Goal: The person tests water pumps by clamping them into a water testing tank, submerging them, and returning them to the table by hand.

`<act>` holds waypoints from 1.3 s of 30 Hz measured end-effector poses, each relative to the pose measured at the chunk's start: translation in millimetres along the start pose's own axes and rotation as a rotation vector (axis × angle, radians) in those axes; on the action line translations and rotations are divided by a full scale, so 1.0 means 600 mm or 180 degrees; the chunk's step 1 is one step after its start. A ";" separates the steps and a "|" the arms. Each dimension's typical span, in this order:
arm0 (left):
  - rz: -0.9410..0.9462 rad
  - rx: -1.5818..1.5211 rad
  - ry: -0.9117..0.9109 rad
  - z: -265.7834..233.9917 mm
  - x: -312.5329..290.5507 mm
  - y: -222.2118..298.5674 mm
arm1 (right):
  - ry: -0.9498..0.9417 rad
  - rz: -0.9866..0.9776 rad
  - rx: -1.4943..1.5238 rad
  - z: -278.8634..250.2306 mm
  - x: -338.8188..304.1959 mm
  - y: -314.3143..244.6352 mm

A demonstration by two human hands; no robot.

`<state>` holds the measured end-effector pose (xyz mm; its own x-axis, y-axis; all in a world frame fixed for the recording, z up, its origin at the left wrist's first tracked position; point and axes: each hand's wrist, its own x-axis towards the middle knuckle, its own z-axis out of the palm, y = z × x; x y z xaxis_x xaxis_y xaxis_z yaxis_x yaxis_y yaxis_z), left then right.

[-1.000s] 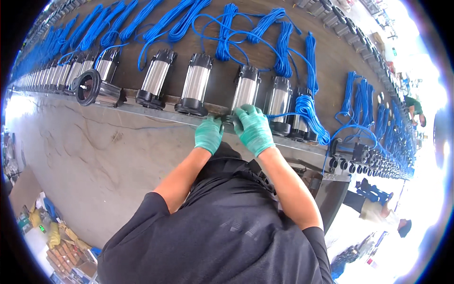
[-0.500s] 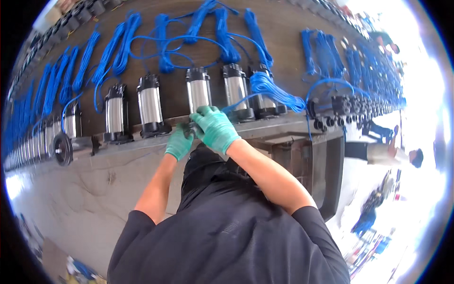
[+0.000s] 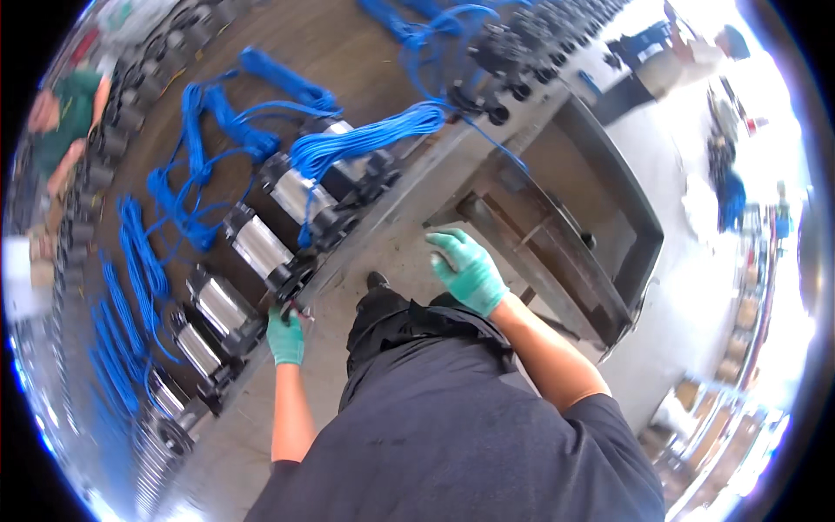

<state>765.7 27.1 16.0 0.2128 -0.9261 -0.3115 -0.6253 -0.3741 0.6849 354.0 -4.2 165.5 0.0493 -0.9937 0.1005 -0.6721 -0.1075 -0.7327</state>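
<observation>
My left hand (image 3: 285, 337), in a green glove, is at the table's front edge, just below the black base of a steel-bodied motor unit (image 3: 259, 245). Its fingers are closed around a small dark piece whose kind I cannot make out. My right hand (image 3: 470, 271), gloved the same way, is raised to the right, away from the table. Its fingers are loosely curved and apart, with nothing seen in them. Beside the nearest unit lie another motor unit (image 3: 224, 304) and one (image 3: 296, 200) partly under a bundled blue cable (image 3: 370, 139).
More blue cable bundles (image 3: 139, 248) lie along the dark tabletop (image 3: 287, 39). A metal bin (image 3: 609, 174) adjoins the table at right. Black fittings (image 3: 500, 52) stand beyond it. One person (image 3: 670, 70) is at the far right, another (image 3: 70, 122) across the table.
The view has turned toward the right. My hands, together at one unit's base before, are now apart: the right has lifted away to the right, while the left stays near the edge.
</observation>
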 end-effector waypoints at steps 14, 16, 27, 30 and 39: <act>0.1546 0.0325 -0.1219 0.247 -0.088 0.493 | 0.3164 0.1943 -0.0552 -0.338 -0.449 0.391; 0.2229 0.0108 -0.1704 0.353 -0.142 0.629 | 0.3290 0.1846 -0.0934 -0.375 -0.488 0.461; 0.1822 0.1800 -0.3054 0.909 -0.274 0.864 | 0.2937 0.3358 -0.1125 -0.414 -0.519 0.622; 0.1663 0.2243 -0.3121 0.991 -0.273 0.847 | 0.2555 0.3840 -0.0915 -0.428 -0.512 0.615; -0.0048 0.1600 -0.3283 1.082 -0.296 0.827 | 0.2775 0.3755 -0.1073 -0.415 -0.515 0.625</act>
<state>-69.7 37.5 -16.2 -0.3486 -0.3539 -0.8679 -0.9064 -0.1082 0.4082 -97.1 270.6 27.3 -0.9868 -0.1597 0.0266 -0.1512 0.8506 -0.5037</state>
